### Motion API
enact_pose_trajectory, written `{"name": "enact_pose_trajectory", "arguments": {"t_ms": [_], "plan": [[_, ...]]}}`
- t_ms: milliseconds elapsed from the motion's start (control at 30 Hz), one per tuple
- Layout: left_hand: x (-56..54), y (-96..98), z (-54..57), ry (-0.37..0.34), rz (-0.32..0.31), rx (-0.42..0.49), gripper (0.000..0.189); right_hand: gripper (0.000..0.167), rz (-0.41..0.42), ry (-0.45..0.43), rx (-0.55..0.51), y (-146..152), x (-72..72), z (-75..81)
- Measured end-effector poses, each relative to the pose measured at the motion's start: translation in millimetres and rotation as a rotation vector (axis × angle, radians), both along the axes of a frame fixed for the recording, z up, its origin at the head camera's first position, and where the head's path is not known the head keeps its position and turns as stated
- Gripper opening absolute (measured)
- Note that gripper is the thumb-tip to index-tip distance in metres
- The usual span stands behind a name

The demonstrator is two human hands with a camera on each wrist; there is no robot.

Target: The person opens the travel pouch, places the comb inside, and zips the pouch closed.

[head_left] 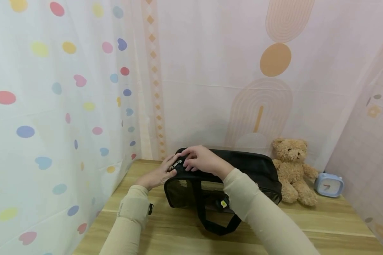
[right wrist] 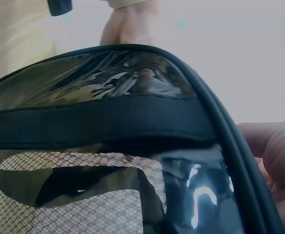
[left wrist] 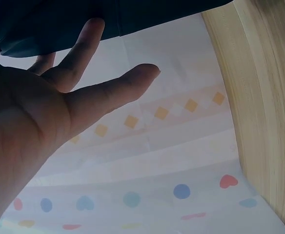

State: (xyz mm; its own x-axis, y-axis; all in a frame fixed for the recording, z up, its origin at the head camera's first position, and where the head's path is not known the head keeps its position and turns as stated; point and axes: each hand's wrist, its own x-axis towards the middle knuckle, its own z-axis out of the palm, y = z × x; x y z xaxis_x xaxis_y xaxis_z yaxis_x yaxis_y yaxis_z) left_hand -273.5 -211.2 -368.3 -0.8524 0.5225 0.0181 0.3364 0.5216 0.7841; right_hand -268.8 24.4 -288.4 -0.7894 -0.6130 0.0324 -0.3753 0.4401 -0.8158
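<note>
A black bag (head_left: pixel 242 163) with clear and mesh side panels (right wrist: pixel 84 209) lies on the wooden table, its strap handle (head_left: pixel 221 229) hanging over the front. At its left end my left hand (head_left: pixel 159 173) rests with fingers on the top and end, thumb spread apart; the left wrist view shows that hand (left wrist: pixel 50 102) against the dark fabric. A silver zipper pull (head_left: pixel 177 164) shows between the two hands. My right hand (head_left: pixel 205 161) is over the top left corner, index finger reaching past the pull and the other fingers loosely bent; nothing shows between them.
A brown teddy bear (head_left: pixel 292 173) sits just right of the bag, and a light blue alarm clock (head_left: pixel 329 185) stands beside it. Patterned curtains (head_left: pixel 198 106) enclose the wooden table (head_left: pixel 166 237) at the back and both sides.
</note>
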Motion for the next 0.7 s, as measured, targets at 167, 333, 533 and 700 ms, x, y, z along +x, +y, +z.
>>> {"name": "enact_pose_trajectory", "arguments": {"t_ms": [167,333,533,700], "plan": [[2.2,0.5,1.3,-0.034,0.002,0.007,0.094,0.040,0.046,0.160,0.178,-13.7,-1.4,-2.0],[1.0,1.1,0.4,-0.026,-0.008,0.025,0.082,0.035,0.094,0.295,0.322,-18.9,-1.1,-8.9],[0.2,1.6,0.3,0.016,-0.024,0.019,0.074,0.030,0.128,0.346,0.353,-20.4,-0.2,-13.4],[1.2,1.5,-0.4,0.000,-0.012,0.009,0.077,0.026,0.121,0.354,0.372,-21.8,1.1,-13.2]]}}
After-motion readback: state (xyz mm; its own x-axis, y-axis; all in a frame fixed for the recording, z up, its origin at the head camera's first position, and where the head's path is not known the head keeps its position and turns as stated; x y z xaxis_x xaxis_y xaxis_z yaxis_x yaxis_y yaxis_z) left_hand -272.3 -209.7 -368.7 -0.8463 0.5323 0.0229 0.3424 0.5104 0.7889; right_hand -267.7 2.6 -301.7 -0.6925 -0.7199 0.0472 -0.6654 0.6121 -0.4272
